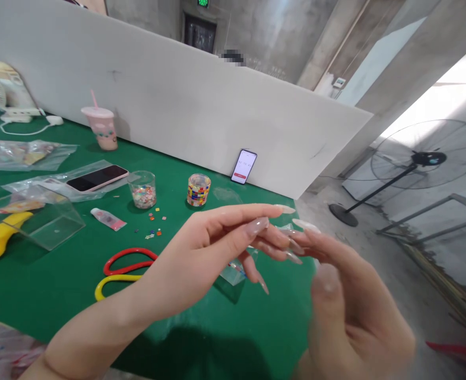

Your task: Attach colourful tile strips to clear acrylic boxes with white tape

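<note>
My left hand [212, 243] reaches in from the lower left, its long-nailed fingers stretched to the right and the thumb lying across near the middle finger. From the lower right comes my right hand [351, 301], slightly blurred, with its thumb apart from the fingers. The fingertips of both hands meet above the green table; I see nothing held between them. Beneath them lies a clear plastic bag [235, 275] with small coloured bits, partly hidden. Behind the left hand stands a glass cup [199, 191] covered in coloured tiles. Scissors [132, 252] with red and yellow handles lie partly under the left forearm.
A clear cup [143, 192] of small pieces stands left of the tiled one, loose tiles [156, 216] nearby. A small tube [108, 219], phone [98, 178], pink tumbler [101, 129] and yellow tool [1, 240] lie left. Another phone [244, 166] leans on the white partition [157, 100].
</note>
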Demonstrator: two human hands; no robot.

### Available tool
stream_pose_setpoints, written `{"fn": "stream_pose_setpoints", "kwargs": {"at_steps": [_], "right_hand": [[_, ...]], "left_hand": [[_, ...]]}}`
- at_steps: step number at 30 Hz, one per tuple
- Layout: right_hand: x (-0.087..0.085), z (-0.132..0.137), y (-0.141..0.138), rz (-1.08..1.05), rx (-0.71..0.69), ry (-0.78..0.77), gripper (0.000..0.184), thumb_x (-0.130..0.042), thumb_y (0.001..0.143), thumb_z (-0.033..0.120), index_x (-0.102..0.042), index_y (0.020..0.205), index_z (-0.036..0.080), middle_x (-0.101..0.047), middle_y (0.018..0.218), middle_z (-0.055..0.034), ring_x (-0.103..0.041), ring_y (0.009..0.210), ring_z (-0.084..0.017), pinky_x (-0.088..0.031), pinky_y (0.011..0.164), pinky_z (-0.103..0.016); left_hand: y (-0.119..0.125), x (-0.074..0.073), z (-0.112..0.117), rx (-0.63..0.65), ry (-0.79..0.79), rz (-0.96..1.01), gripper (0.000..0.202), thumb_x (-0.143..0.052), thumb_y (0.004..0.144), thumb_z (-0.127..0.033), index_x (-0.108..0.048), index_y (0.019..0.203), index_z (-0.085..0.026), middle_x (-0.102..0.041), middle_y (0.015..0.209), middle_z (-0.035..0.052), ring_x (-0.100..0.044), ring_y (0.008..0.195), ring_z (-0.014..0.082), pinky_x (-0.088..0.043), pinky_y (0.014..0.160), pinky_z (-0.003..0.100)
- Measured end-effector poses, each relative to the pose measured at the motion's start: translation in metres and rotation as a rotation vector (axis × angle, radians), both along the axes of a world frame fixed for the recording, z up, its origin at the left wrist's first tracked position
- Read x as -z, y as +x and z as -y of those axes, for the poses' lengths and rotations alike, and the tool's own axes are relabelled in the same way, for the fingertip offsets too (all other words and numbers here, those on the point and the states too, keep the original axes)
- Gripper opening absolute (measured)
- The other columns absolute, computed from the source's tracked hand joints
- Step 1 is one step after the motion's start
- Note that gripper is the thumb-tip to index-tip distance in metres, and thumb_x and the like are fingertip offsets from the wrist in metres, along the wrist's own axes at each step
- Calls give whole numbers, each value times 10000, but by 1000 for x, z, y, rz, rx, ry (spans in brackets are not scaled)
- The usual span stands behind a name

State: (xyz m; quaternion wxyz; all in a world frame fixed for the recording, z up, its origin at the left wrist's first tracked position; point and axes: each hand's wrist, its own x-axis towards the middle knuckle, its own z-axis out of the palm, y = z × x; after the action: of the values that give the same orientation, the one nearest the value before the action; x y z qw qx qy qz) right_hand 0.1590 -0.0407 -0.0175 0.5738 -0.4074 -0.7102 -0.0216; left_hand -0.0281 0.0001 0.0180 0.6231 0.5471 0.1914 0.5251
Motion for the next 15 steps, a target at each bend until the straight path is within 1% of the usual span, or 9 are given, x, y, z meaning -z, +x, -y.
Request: {"fn": "stream_pose_setpoints", "kwargs": {"at_steps": [3, 5, 7, 9, 11, 13, 15], "right_hand": [[0, -2, -7, -108, -30, 61, 567, -747, 890, -17, -766, 1352, 311, -812, 1222, 15, -781, 1072, -187, -660, 917, -289], [1, -3, -12, -141, 2, 107, 571, -749, 864, -61, -792, 1304, 302, -821, 1200, 14, -783, 1054, -184, -670, 902, -289], [1, -3, -15, -140, 32, 146, 567, -734, 863, -80, -803, 1283, 295, -832, 1185, 5, -794, 1026, -199, -687, 875, -313], [0, -3, -14, -99, 58, 158, 578, -707, 875, -87, -800, 1294, 301, -834, 1201, 0, -809, 999, -214, -703, 854, -337], [-1, -2, -10, -21, 59, 127, 607, -671, 889, -91, -781, 1329, 312, -832, 1227, -2, -823, 995, -228, -717, 852, -359], [-3, -1, -5, 52, 69, 119, 616, -647, 889, -100, -774, 1337, 302, -832, 1236, -5, -830, 1001, -236, -721, 862, -371], [-5, -2, -3, 100, 99, 164, 564, -656, 878, -104, -796, 1277, 270, -844, 1198, -10, -829, 996, -237, -719, 864, -375]], "left_hand": [[0, -1, 5, 26, -60, -7, 315, -644, 1057, -92, -869, 1140, -297, -884, 1005, -11, -856, 944, 151, -675, 674, 102], [0, -2, 8, 21, -88, -32, 289, -653, 1077, -155, -871, 1138, -335, -885, 1014, -48, -848, 981, 123, -667, 760, 81], [1, -1, 10, -17, -68, -57, 278, -666, 1077, -182, -868, 1139, -363, -883, 995, -83, -844, 979, 95, -651, 831, 67], [2, -1, 12, -79, 0, -76, 303, -667, 1070, -166, -861, 1147, -386, -878, 1013, -117, -843, 981, 77, -636, 875, 57], [4, -1, 13, -151, 103, -116, 344, -667, 1051, -123, -853, 1156, -393, -870, 1055, -147, -842, 976, 65, -626, 873, 40], [4, -1, 13, -236, 207, -196, 371, -660, 1027, -80, -844, 1178, -365, -864, 1092, -153, -841, 970, 57, -610, 868, 18], [4, 0, 14, -320, 308, -308, 361, -650, 1013, -68, -829, 1218, -305, -864, 1126, -128, -842, 974, 62, -595, 880, 6]]}}
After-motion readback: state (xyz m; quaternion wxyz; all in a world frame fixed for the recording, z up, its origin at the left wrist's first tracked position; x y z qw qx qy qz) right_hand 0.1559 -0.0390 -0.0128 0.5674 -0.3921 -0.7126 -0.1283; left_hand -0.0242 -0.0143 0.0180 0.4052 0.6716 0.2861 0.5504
